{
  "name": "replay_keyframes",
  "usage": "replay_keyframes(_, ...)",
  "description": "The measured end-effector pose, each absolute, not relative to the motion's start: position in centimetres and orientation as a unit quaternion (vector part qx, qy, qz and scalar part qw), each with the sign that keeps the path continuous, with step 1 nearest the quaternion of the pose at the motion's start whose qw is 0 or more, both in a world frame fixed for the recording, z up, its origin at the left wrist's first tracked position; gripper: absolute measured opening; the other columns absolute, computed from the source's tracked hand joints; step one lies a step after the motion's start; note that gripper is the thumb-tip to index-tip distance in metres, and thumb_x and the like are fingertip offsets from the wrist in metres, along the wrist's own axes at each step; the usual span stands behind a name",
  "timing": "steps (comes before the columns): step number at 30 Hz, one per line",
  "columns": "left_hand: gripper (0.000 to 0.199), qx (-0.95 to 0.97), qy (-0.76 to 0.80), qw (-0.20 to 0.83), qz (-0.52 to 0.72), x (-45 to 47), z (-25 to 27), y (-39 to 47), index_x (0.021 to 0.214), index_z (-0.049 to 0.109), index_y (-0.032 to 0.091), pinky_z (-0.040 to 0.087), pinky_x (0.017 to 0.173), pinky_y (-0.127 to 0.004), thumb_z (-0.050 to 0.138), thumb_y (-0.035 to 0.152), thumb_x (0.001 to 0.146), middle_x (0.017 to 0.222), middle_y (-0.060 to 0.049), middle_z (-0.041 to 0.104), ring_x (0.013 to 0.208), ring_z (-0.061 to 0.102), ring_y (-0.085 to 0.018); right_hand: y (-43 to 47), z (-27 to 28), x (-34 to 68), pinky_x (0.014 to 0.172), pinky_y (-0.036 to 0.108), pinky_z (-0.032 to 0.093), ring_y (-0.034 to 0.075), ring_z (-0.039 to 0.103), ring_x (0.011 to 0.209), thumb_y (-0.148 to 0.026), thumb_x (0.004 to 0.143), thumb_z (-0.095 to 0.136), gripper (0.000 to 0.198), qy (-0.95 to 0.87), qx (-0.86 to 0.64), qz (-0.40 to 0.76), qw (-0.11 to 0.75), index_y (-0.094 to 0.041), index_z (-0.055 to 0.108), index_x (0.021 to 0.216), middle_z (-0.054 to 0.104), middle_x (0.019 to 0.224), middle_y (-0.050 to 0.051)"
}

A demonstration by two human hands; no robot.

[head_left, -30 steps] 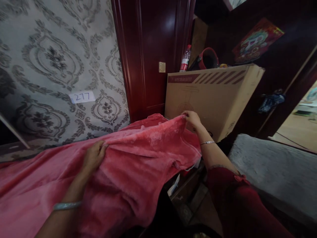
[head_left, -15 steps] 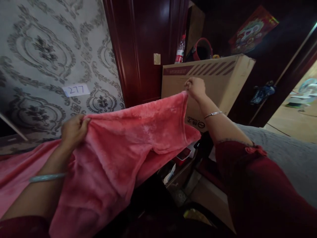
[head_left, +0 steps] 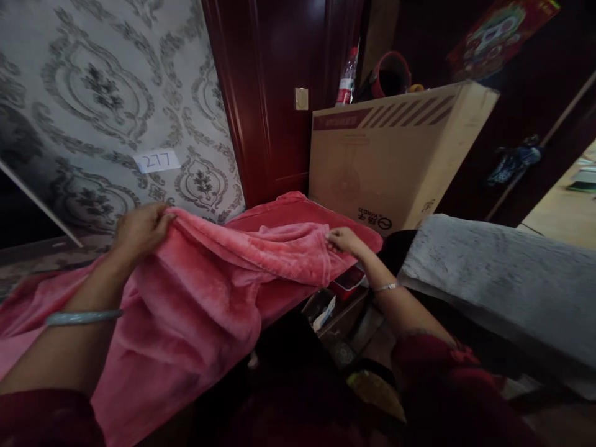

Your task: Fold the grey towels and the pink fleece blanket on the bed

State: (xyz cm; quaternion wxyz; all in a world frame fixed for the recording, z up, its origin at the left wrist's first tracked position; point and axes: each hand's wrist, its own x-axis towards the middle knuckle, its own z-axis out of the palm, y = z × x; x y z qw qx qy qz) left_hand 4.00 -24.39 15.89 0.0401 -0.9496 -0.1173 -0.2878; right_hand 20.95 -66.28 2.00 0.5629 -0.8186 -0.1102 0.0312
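A soft pink plush garment (head_left: 200,298) hangs in folds over a surface with a red-pink cover (head_left: 298,208). My left hand (head_left: 142,230) is closed on its upper edge at the left, thumb and fingers pinching the fabric. At the hemmed end of what looks like a sleeve or leg, my right hand (head_left: 343,241) pinches the edge of the cloth. Between the two hands the fabric lies bunched in long folds, low over the covered surface. The lower part of the garment drapes down toward me.
Behind stands a large cardboard box (head_left: 382,161) with a bottle (head_left: 347,77) on top. A grey fleecy cover (head_left: 503,267) lies at the right. Below the covered surface is an open drawer (head_left: 339,310) with small items. A patterned wall (head_left: 102,93) rises at the left.
My right hand has come down and slightly left with the hemmed end, which was held up and stretched. The cloth has slackened onto the covered surface. My left hand keeps its grip.
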Motion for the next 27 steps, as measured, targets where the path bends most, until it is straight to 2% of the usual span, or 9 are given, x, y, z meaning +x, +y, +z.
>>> replay_keyframes(5,0.027,-0.949,-0.127,0.066,-0.281,4.1,15.3,-23.8,0.09,0.061,0.015,0.029,0.066,-0.025,0.044,0.035,0.095,0.077,-0.002,0.056,0.073,0.046,-0.017,-66.7,-5.1,16.9,0.036,0.022,0.034,0.012,0.047,0.034,-0.038,0.08,0.072,0.035,-0.031,-0.808,0.08,0.583,-0.021,0.052,0.056,0.049,0.041,-0.003)
replay_keyframes(8,0.023,-0.947,-0.131,0.055,-0.287,4.4,14.7,-23.6,0.087,0.059,0.016,0.03,0.065,-0.025,0.045,0.033,0.093,0.078,-0.003,0.056,0.074,0.046,-0.017,-65.8,-7.8,14.3,0.037,0.024,0.043,0.017,0.059,0.042,-0.043,0.072,0.077,0.03,-0.016,-0.77,0.104,0.63,-0.023,0.055,0.073,0.06,0.055,-0.002)
replay_keyframes(10,0.022,-0.947,-0.132,0.041,-0.29,4.5,14.3,-23.2,0.089,0.059,0.017,0.031,0.066,-0.025,0.044,0.033,0.092,0.081,-0.003,0.058,0.076,0.049,-0.018,-64.8,-8.9,12.9,0.044,0.027,0.052,0.019,0.066,0.054,-0.045,0.068,0.077,0.035,-0.022,-0.732,0.101,0.673,-0.024,0.053,0.083,0.066,0.068,-0.001)
replay_keyframes(13,0.023,-0.95,-0.127,0.033,-0.282,4.5,13.8,-22.5,0.086,0.058,0.018,0.032,0.067,-0.026,0.043,0.034,0.091,0.079,-0.003,0.058,0.076,0.05,-0.019,-64.0,-8.7,12.6,0.056,0.03,0.058,0.016,0.065,0.062,-0.05,0.066,0.075,0.043,-0.029,-0.686,0.063,0.725,-0.025,0.049,0.089,0.061,0.072,-0.003)
replay_keyframes(16,0.023,-0.952,-0.127,0.018,-0.279,4.5,13.7,-22.1,0.081,0.056,0.018,0.033,0.068,-0.026,0.042,0.035,0.09,0.075,-0.003,0.057,0.075,0.05,-0.019,-64.6,-4.9,14.7,0.057,0.029,0.058,0.013,0.059,0.059,-0.049,0.064,0.074,0.05,-0.051,-0.63,-0.03,0.774,-0.027,0.049,0.102,0.057,0.074,-0.005)
replay_keyframes(18,0.023,-0.947,-0.132,-0.001,-0.294,4.5,13.8,-22.0,0.078,0.055,0.019,0.034,0.067,-0.026,0.043,0.036,0.089,0.073,-0.002,0.056,0.075,0.05,-0.018,-65.5,-0.4,17.0,0.061,0.028,0.059,0.012,0.059,0.064,-0.044,0.068,0.071,0.052,-0.098,-0.592,-0.117,0.791,-0.029,0.05,0.112,0.058,0.084,-0.004)
replay_keyframes(22,0.023,-0.917,-0.143,-0.075,-0.365,4.0,14.6,-22.5,0.077,0.055,0.018,0.033,0.063,-0.025,0.044,0.037,0.085,0.067,0.001,0.049,0.068,0.047,-0.016,-67.2,9.9,21.6,0.068,0.028,0.059,0.011,0.06,0.072,-0.033,0.078,0.06,0.031,-0.178,-0.574,-0.238,0.763,-0.024,0.058,0.108,0.058,0.09,0.0)
replay_keyframes(25,0.028,-0.882,-0.136,-0.108,-0.437,3.0,16.1,-23.5,0.085,0.061,0.016,0.034,0.063,-0.023,0.044,0.039,0.083,0.068,0.002,0.048,0.065,0.045,-0.013,-68.1,15.9,23.2,0.071,0.03,0.059,0.011,0.061,0.075,-0.028,0.085,0.056,0.025,-0.226,-0.56,-0.32,0.73,-0.022,0.06,0.108,0.058,0.093,0.001)
replay_keyframes(27,0.034,-0.868,-0.131,-0.093,-0.469,2.2,17.6,-24.1,0.091,0.064,0.014,0.036,0.067,-0.022,0.043,0.04,0.084,0.071,0.002,0.049,0.067,0.046,-0.011,-68.8,18.8,23.7,0.071,0.034,0.06,0.012,0.061,0.076,-0.027,0.087,0.055,0.024,-0.243,-0.552,-0.362,0.711,-0.022,0.06,0.109,0.058,0.093,0.001)
